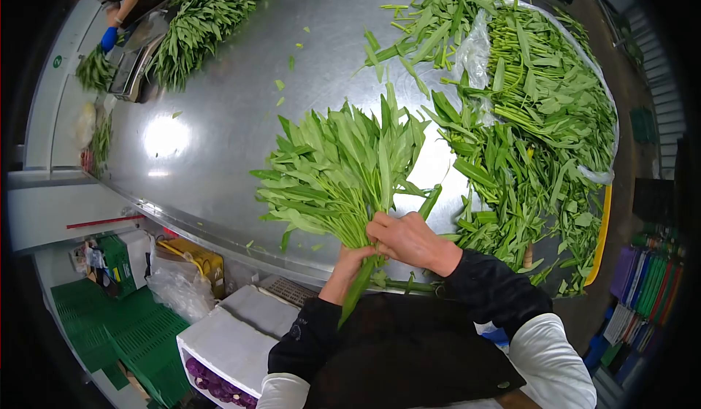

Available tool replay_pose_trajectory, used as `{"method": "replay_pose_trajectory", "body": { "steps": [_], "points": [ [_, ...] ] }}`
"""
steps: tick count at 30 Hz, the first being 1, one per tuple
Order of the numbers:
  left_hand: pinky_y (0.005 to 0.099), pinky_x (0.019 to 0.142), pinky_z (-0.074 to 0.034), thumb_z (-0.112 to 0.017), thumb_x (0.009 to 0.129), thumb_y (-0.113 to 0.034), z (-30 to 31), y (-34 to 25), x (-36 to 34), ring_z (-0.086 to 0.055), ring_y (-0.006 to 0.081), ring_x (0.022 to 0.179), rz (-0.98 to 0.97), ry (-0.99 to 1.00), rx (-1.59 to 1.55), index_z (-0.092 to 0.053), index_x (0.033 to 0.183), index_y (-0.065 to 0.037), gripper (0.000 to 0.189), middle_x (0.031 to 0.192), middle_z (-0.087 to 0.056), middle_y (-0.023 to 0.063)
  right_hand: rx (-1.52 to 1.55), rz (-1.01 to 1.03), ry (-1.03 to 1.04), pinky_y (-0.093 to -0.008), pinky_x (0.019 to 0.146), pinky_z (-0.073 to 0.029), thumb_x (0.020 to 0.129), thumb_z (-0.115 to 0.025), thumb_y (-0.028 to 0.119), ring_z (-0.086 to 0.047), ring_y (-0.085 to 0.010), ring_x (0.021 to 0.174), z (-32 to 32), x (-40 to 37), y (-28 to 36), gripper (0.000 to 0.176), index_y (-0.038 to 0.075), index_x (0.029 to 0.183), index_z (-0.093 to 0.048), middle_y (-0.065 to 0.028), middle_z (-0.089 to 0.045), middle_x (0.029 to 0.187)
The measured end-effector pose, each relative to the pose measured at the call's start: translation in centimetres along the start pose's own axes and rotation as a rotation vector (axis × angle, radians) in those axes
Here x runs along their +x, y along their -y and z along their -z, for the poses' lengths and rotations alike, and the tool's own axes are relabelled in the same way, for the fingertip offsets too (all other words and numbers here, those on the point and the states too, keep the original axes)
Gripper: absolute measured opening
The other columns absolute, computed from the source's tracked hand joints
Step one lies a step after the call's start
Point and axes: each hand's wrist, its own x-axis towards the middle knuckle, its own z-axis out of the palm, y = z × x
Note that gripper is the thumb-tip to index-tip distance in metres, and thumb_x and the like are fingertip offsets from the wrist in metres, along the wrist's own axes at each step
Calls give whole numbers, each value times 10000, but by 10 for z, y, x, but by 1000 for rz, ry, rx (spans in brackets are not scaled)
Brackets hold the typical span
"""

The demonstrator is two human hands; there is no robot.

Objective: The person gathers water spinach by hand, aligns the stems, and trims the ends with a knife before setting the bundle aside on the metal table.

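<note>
While my left hand [352, 261] and right hand [409, 239] clench the water spinach bunch [342, 168], I'm probably gathering it; evening stems needs looser fingers.

Black sleeve covers over white sleeves, dark front.
A snug black sleeve cover wraps the right forearm [489, 288] and another the left forearm [310, 332]. White long sleeves emerge beneath them at 5 o'clock [555, 361] and 7 o'clock [281, 394]. The left cover bears a small round pale mark [295, 331]. A black garment [401, 350] covers the chest at 6 o'clock. The left hand [350, 259] and right hand [405, 239] are bare.
</note>
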Motion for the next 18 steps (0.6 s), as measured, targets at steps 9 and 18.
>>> {"method": "replay_pose_trajectory", "body": {
  "steps": [9,18],
  "points": [
    [365,711,-537,-631,725,35,-29,-15,-6,-645,229,773,-39,-10,52,-556,1071,45,355,883,-649,139,1505,-685,-922,-213,414,-349,925,-521,144,-451,-80,473,16,-4,-2,268,28,1158,-458,-24,-573,795],
    [284,762,-483,-698,704,17,-42,-2,2,-588,143,883,-230,-166,115,-549,1102,-29,427,1001,-601,50,21,-135,-216,-328,485,-445,796,-659,199,-595,-228,563,-11,37,52,280,54,1020,-576,-72,-578,847]
  ]
}}
